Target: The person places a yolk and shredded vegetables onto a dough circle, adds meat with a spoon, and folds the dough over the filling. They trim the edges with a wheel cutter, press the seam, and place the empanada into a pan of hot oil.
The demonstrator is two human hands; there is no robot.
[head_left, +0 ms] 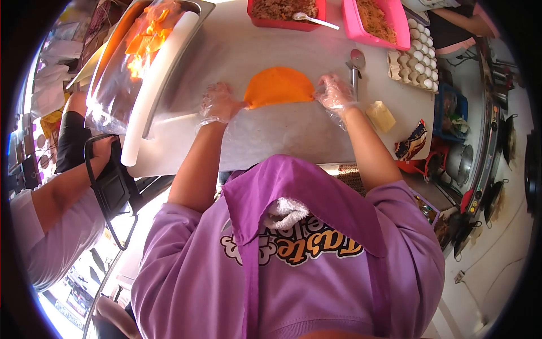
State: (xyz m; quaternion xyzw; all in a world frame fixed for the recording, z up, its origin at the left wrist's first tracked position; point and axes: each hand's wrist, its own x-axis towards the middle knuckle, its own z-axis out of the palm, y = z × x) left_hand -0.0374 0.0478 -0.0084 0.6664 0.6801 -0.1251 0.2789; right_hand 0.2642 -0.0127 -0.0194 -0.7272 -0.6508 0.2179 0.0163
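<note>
A flat orange piece of dough (279,87), shaped like a half circle with its straight edge toward me, lies on the table. My left hand (220,104), in a clear plastic glove, pinches its left corner with the fingertips. At the opposite corner, my right hand (334,95), gloved the same way, has its fingers closed on the dough's edge. Just beyond the right hand lies a wheel cutter (355,65) with a metal handle. A pale yellow flat piece (381,116) rests to the right of that wrist.
A metal tray (204,8) with orange sheets under plastic and a long white roll (155,93) stand left. At the back are a red tub (270,22) with a spoon (316,21) and a pink tub (350,22). Eggs (420,55) sit right. Another person's arm (68,189) is left.
</note>
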